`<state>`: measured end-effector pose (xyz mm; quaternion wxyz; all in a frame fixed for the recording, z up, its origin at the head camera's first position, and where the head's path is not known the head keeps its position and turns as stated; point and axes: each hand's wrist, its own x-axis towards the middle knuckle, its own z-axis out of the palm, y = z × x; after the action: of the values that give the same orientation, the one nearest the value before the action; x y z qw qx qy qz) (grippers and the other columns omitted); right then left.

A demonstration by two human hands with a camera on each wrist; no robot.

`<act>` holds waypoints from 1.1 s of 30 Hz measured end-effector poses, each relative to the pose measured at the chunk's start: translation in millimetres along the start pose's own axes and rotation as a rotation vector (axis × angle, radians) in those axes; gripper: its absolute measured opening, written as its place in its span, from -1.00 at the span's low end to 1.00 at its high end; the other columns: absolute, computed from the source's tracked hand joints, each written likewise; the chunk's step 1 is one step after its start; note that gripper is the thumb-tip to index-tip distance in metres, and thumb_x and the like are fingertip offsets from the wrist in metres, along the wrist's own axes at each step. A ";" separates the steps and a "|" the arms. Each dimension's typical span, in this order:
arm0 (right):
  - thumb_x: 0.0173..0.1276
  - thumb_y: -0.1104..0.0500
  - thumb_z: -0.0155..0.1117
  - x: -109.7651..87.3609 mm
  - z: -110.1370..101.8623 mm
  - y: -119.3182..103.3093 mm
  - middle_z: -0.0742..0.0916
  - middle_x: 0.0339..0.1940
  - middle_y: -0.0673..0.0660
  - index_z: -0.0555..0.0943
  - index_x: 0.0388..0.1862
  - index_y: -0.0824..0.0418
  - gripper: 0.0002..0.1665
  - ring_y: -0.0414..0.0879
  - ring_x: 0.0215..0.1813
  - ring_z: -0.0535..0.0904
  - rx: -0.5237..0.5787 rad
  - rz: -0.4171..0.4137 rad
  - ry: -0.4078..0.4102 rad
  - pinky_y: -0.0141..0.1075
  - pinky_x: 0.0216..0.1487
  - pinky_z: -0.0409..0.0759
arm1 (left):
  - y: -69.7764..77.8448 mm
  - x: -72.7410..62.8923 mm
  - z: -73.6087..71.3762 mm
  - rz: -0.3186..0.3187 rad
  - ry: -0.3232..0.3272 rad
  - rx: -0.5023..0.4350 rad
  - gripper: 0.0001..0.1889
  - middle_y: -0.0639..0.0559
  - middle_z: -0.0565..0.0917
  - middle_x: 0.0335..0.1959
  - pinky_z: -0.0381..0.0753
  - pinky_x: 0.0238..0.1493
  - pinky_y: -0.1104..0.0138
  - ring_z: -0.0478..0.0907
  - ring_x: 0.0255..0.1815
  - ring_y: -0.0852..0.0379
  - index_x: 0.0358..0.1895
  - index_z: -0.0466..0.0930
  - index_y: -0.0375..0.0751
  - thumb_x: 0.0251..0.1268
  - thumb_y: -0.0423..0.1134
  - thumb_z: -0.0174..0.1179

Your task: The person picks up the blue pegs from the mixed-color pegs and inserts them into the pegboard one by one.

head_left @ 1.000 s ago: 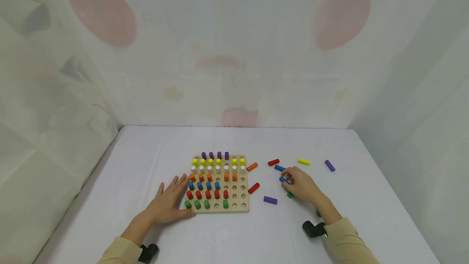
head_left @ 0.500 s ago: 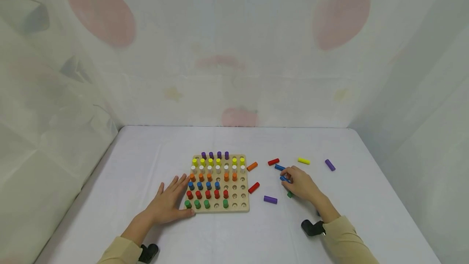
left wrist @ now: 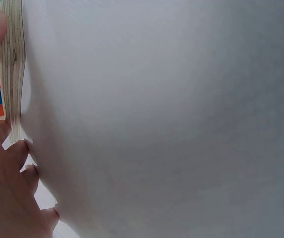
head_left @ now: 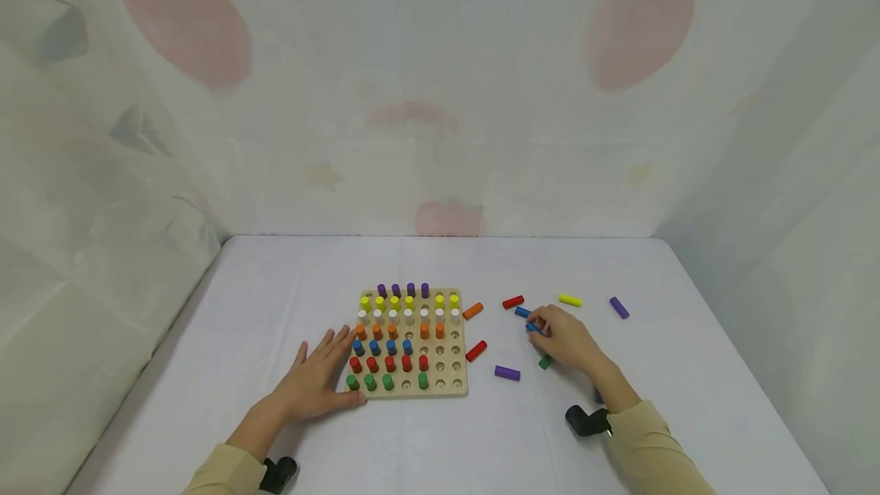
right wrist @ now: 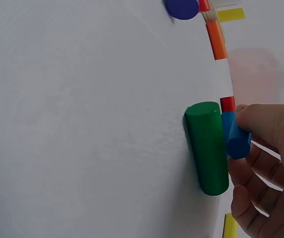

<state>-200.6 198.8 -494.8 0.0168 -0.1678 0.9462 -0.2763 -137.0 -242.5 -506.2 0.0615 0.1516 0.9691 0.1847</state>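
Note:
My left hand (head_left: 312,382) rests along the left side of a wooden pegboard (head_left: 448,354), fingers spread and thumb at its near left corner. In the left wrist view the thumb and fingertips lie by the board's layered edge. Coloured pegs stand in rows on it: purple, yellow, white, orange, blue, red and green, with bare holes mostly to the right. Off to the right, my right hand (head_left: 567,338) pinches a blue peg (right wrist: 239,144) between thumb and fingers, close over the table. A second blue peg (head_left: 522,312) lies just beyond, and a green peg (right wrist: 206,148) lies beside the hand.
Loose pegs lie right of the board: an orange peg (head_left: 473,311), a near red peg (head_left: 476,351), a far red peg (head_left: 512,302), a near purple peg (head_left: 507,373), a yellow peg (head_left: 570,300) and a far purple peg (head_left: 619,308). White cloth (head_left: 550,174) hangs behind the table.
The right hand has shifted slightly away from the body with the blue peg, and more of the green peg shows. My left hand stays at the board.

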 end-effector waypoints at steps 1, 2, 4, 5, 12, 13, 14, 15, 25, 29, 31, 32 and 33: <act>0.16 0.20 0.32 0.4 -0.3 0.0 0.55 -0.39 -0.03 0.59 -0.13 0.18 -0.73 -0.22 -0.39 0.41 0.001 -0.006 0.006 -0.45 -0.44 0.43 | 0.0 0.0 0.0 0.000 0.000 -0.002 0.15 -0.06 0.07 0.46 -0.21 0.28 -0.31 -0.06 0.45 -0.20 0.46 -0.02 -0.04 -0.24 0.50 0.16; 0.16 0.21 0.32 0.8 -0.6 -0.2 0.56 -0.39 -0.03 0.59 -0.13 0.18 -0.73 -0.23 -0.40 0.40 0.003 -0.013 0.013 -0.45 -0.45 0.42 | 0.1 0.0 0.0 -0.001 0.000 -0.004 0.15 -0.06 0.07 0.46 -0.21 0.28 -0.31 -0.06 0.45 -0.20 0.46 -0.02 -0.04 -0.24 0.50 0.16; 0.16 0.21 0.32 2.0 -0.7 -0.2 0.56 -0.38 -0.03 0.59 -0.13 0.18 -0.73 -0.23 -0.40 0.40 0.005 -0.026 0.025 -0.46 -0.47 0.42 | 0.2 0.0 0.0 -0.001 0.000 -0.006 0.15 -0.06 0.07 0.46 -0.21 0.28 -0.31 -0.05 0.45 -0.20 0.46 -0.01 -0.04 -0.24 0.49 0.17; 0.16 0.21 0.32 2.7 -0.8 -0.6 0.56 -0.37 -0.03 0.59 -0.12 0.18 -0.72 -0.23 -0.41 0.39 0.005 -0.029 0.030 -0.46 -0.48 0.41 | 0.4 0.1 -0.1 -0.001 0.000 -0.008 0.15 -0.06 0.07 0.46 -0.21 0.28 -0.31 -0.06 0.45 -0.20 0.46 -0.01 -0.04 -0.23 0.49 0.17; 0.16 0.21 0.33 5.2 -0.9 -7.8 0.58 -0.36 -0.02 0.59 -0.10 0.19 -0.70 -0.21 -0.41 0.40 0.022 -0.044 0.064 -0.48 -0.53 0.40 | -0.1 0.8 -0.1 0.003 0.002 -0.009 0.14 -0.05 0.06 0.47 -0.23 0.29 -0.31 -0.06 0.46 -0.20 0.46 -0.02 -0.04 -0.22 0.48 0.18; 0.16 0.21 0.33 5.8 -0.5 -8.6 0.58 -0.37 -0.03 0.59 -0.10 0.19 -0.70 -0.20 -0.41 0.40 0.023 -0.054 0.073 -0.48 -0.53 0.40 | -0.2 0.8 0.1 0.002 0.001 -0.008 0.15 -0.05 0.06 0.47 -0.23 0.29 -0.31 -0.07 0.46 -0.20 0.46 -0.02 -0.03 -0.23 0.48 0.18; 0.16 0.21 0.33 6.4 0.2 -9.2 0.58 -0.38 -0.03 0.59 -0.11 0.20 -0.70 -0.21 -0.41 0.40 0.021 -0.065 0.083 -0.48 -0.52 0.41 | -0.3 1.0 0.2 0.002 0.001 -0.008 0.15 -0.05 0.06 0.47 -0.23 0.29 -0.31 -0.07 0.46 -0.20 0.46 -0.02 -0.03 -0.23 0.48 0.18; 0.16 0.21 0.33 7.1 0.7 -10.2 0.58 -0.38 -0.04 0.59 -0.11 0.19 -0.71 -0.21 -0.41 0.41 0.017 -0.076 0.093 -0.48 -0.50 0.41 | -0.3 1.0 0.3 0.003 0.000 -0.007 0.15 -0.05 0.06 0.47 -0.23 0.28 -0.31 -0.06 0.46 -0.20 0.46 -0.02 -0.03 -0.23 0.48 0.17; 0.16 0.22 0.33 14.9 7.0 -25.4 0.67 -0.31 -0.01 0.59 -0.10 0.17 -0.71 -0.21 -0.34 0.51 0.026 -0.125 0.144 -0.40 -0.31 0.56 | -0.9 0.9 0.4 0.005 0.000 -0.008 0.15 -0.06 0.06 0.46 -0.21 0.27 -0.33 -0.05 0.45 -0.21 0.46 -0.02 -0.04 -0.24 0.49 0.17; 0.17 0.24 0.31 17.4 11.2 -29.9 0.69 -0.22 0.01 0.58 -0.06 0.16 -0.68 -0.21 -0.30 0.55 0.069 -0.128 0.142 -0.32 -0.25 0.61 | -0.4 0.4 0.1 0.007 0.003 -0.012 0.15 -0.08 0.07 0.46 -0.20 0.27 -0.33 -0.05 0.45 -0.22 0.45 -0.01 -0.05 -0.24 0.49 0.17; 0.18 0.25 0.30 18.6 13.2 -32.1 0.69 -0.21 0.00 0.57 -0.05 0.14 -0.68 -0.21 -0.28 0.55 0.086 -0.122 0.136 -0.27 -0.23 0.63 | -0.1 0.4 0.2 0.005 0.002 -0.010 0.15 -0.08 0.07 0.46 -0.20 0.27 -0.33 -0.05 0.45 -0.21 0.45 -0.01 -0.05 -0.24 0.49 0.17; 0.18 0.25 0.30 19.2 14.2 -33.4 0.69 -0.21 0.00 0.57 -0.06 0.13 -0.68 -0.21 -0.28 0.56 0.094 -0.126 0.136 -0.25 -0.22 0.63 | 0.1 0.4 0.1 0.004 0.001 -0.010 0.15 -0.08 0.07 0.46 -0.20 0.27 -0.33 -0.05 0.45 -0.21 0.45 -0.01 -0.05 -0.24 0.50 0.17; 0.18 0.26 0.30 19.6 15.1 -34.7 0.69 -0.20 0.00 0.57 -0.06 0.12 -0.68 -0.21 -0.27 0.56 0.100 -0.122 0.131 -0.24 -0.21 0.63 | 0.3 0.4 0.2 0.003 0.000 -0.010 0.15 -0.07 0.07 0.46 -0.20 0.27 -0.33 -0.05 0.45 -0.21 0.45 -0.01 -0.04 -0.24 0.50 0.16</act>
<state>-206.5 157.1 -488.0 -0.0538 -0.2057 0.9183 -0.3339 -137.2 -242.1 -506.4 0.0620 0.1526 0.9679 0.1897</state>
